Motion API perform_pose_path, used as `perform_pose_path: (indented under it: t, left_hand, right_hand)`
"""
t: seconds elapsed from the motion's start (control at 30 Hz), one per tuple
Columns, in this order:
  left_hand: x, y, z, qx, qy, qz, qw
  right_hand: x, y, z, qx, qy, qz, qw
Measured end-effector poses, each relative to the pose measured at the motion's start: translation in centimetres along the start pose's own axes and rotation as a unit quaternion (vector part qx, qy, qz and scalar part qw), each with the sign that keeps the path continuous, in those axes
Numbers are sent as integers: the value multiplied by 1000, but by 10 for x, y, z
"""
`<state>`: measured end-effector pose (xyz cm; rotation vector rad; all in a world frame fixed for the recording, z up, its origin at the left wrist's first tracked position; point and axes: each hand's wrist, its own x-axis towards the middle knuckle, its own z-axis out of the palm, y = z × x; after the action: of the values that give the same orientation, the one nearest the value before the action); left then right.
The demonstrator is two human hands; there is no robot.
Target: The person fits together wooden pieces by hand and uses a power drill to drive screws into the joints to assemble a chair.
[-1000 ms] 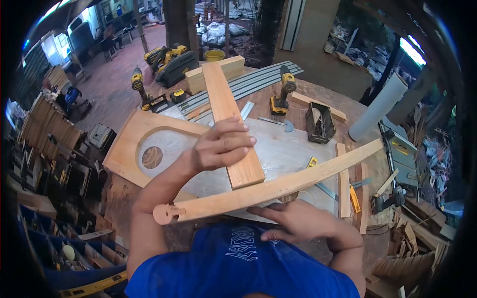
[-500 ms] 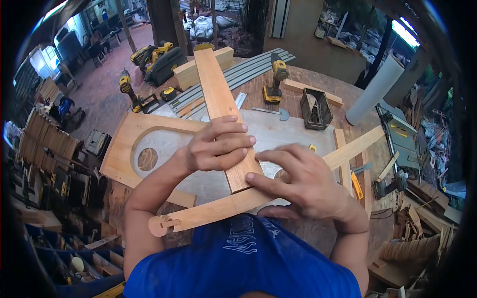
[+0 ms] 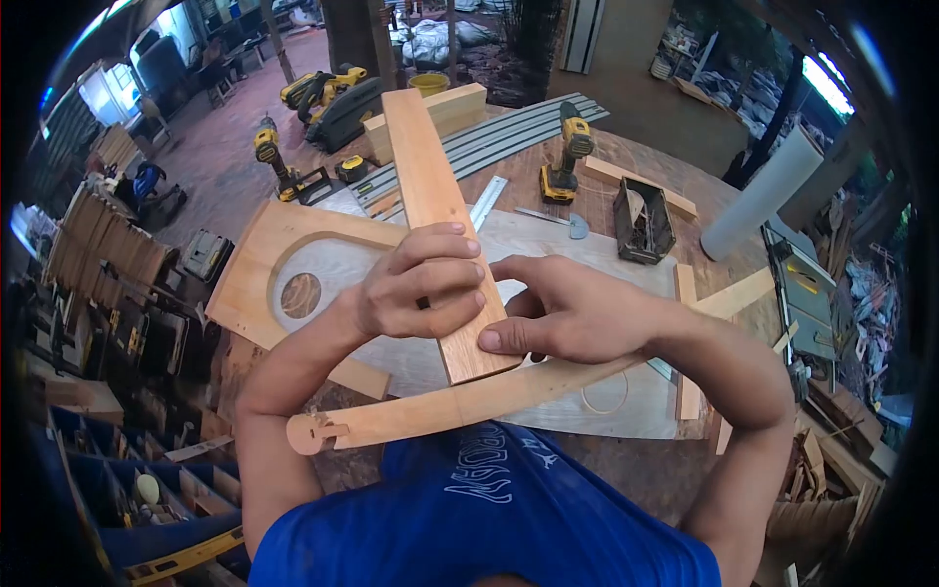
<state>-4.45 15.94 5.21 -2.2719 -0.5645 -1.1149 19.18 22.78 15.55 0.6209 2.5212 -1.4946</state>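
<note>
While a dark rectangular box (image 3: 641, 254) is holding loose pieces (image 3: 636, 205) beyond them, half-curled right fingers (image 3: 511, 336) are pinching, and closed left fingers (image 3: 430, 279) gripping, a straight, pale wooden plank (image 3: 421, 161).

the blue shirt (image 3: 606, 519) reads "jordan" — in pale outlined letters (image 3: 481, 470).

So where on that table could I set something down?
Probably the pale panel, between the right hand, bevel gauge and open box; another bare bit lies this side of the curved wooden piece. A drill, tape measure and grey rails crowd the far left.
</note>
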Motion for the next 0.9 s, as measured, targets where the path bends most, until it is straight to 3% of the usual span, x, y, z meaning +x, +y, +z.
perform_pose_path:
  t: [0.13,0.23,0.3,0.33,0.37,0.4,0.43,0.53,0.67,0.7,0.8,0.9]
  left_hand:
    - [-5,3,3,25,22,-8,999]
    - [5,7,-15,143,-7,-55,988]
    - [13,14,-44,82,-89,-258,959]
    - [14,18,-59,47,-129,-354,925]
    - [8,23,-77,-101,-92,-501,855]
    - [-1,28,-98,-244,-50,-621,743]
    - [-2,36,-107,-377,-5,-713,591]
    - [28,69,-111,-441,-82,-754,481]
    - [67,72,-103,-308,-265,-760,507]
    - [73,71,-97,-254,-304,-740,544]
    - [96,65,-79,-295,-339,-730,514]
    - [82,74,-74,-325,-234,-752,523]
  right_hand:
    - [9,15,0,55,-35,0,998]
    - [7,17,-5,94,-47,24,994]
    - [8,14,-6,96,-50,39,993]
    - [5,13,-4,94,-44,44,994]
    - [3,11,-3,93,-35,49,994]
    - [1,9,-4,101,-25,47,993]
    - [0,8,-3,109,-19,50,993]
    - [1,10,-3,120,-14,63,991]
    - [7,11,-6,123,-20,45,991]
    - [8,13,-6,124,-16,38,991]
    - [10,17,-7,138,-25,10,990]
    - [10,11,-10,82,-30,16,996]
